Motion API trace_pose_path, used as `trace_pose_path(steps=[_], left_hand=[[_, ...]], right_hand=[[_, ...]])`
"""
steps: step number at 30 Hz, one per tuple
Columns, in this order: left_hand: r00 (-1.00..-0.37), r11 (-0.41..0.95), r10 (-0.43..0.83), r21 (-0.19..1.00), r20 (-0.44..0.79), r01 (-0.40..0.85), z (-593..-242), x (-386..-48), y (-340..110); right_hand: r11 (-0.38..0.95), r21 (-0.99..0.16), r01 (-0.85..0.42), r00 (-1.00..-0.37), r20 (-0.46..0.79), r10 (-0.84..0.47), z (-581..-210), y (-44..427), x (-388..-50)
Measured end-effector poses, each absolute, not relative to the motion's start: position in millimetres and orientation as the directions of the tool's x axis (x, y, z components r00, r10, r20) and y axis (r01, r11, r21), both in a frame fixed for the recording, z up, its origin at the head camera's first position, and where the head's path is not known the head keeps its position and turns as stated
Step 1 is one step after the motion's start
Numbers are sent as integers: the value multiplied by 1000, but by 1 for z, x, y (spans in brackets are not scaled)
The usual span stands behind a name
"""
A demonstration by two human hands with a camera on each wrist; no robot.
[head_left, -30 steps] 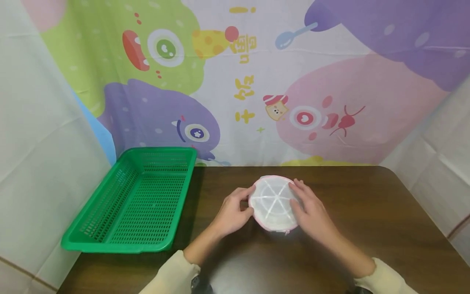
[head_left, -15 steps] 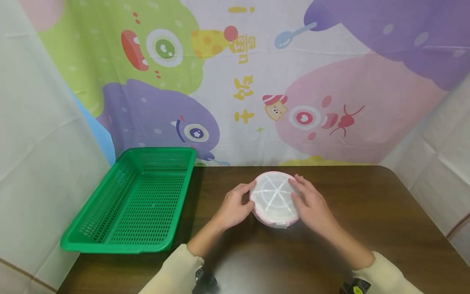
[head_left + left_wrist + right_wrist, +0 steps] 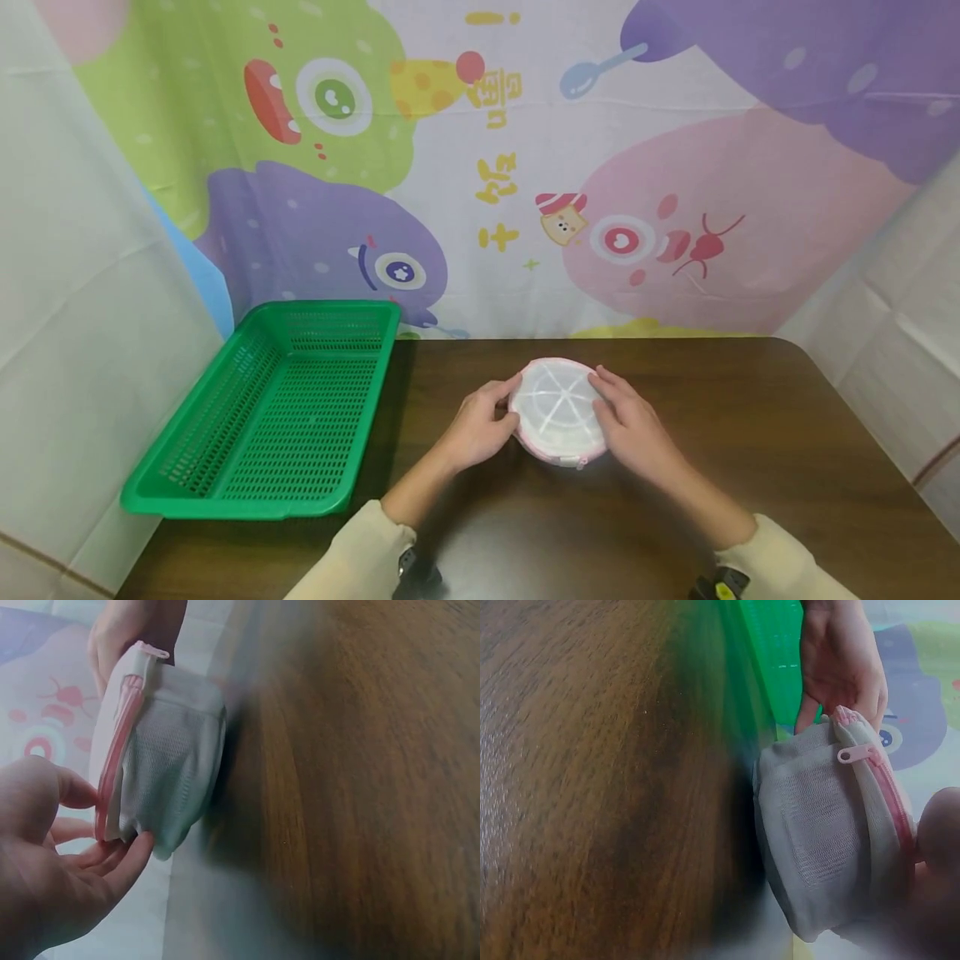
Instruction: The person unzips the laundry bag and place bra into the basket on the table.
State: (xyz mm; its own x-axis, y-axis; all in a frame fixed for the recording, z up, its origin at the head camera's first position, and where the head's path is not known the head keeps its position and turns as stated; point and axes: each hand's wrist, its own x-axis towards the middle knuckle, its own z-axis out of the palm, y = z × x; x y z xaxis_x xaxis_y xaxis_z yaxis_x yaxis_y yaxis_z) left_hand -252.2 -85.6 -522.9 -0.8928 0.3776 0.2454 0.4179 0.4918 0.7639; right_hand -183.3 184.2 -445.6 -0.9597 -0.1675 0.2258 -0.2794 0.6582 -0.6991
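Observation:
A round white mesh pouch (image 3: 562, 408) with a pink zipped rim is held between both hands, its ribbed top facing up. At its left side the left hand (image 3: 480, 423) grips the rim with thumb and fingers; in the left wrist view that hand (image 3: 67, 862) has fingertips curled under the mesh side (image 3: 169, 750). The right hand (image 3: 637, 429) holds the opposite side, fingers lying over the top edge. In the right wrist view a pink zipper pull (image 3: 856, 754) shows on the pouch's side, and the right hand (image 3: 941, 862) is partly cut off.
A green perforated basket (image 3: 360, 450) stands at the left of the brown table (image 3: 750, 433). Behind the table hangs a cartoon-printed cloth (image 3: 510, 292), with pale cloth at both sides.
The pouch rose and tilted slightly, then came down a little, with both hands moving along with it. Both hands keep their hold on its sides.

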Motion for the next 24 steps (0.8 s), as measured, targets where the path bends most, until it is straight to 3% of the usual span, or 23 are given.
trace_pose_path(steps=[9,14,24], left_hand=[[-904,468,359,793,231,389,-483,-220,-86],[-941,506,304,811,150,293,-456,-201,-83],[-948,522,290,809,130,270,-453,-197,-84]], right_hand=[[653,-698,-293,-956,237,-175,-447,178,-183],[651,-700,-293,-956,233,-179,-448,175,-184],[646,-706,-290,-957,228,-180,-449,174,-185]])
